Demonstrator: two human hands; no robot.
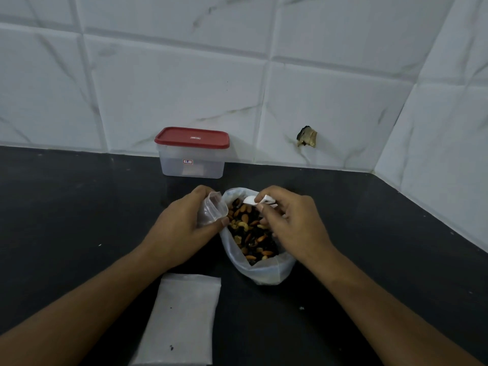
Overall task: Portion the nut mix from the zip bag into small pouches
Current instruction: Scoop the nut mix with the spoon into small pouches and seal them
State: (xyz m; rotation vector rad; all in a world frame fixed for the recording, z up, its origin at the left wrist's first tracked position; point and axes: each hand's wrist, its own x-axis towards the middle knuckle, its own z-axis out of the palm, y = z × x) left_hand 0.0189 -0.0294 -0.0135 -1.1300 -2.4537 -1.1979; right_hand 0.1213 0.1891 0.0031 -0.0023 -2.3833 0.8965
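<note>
A clear zip bag (264, 273) stands open on the dark counter, holding a nut mix (250, 233) of almonds, cashews and dark raisins. My left hand (182, 228) is at the bag's left rim, holding a small clear pouch (212, 211) with its mouth open toward the nuts. My right hand (290, 223) is over the bag's right side, gripping a small white scoop (250, 200) above the nuts. Whether the scoop carries any nuts cannot be made out.
A stack of flat empty pouches (182, 318) lies near the front edge between my forearms. A clear plastic container with a red lid (192, 154) stands at the back against the tiled wall (317, 101). The wall turns a corner at the right.
</note>
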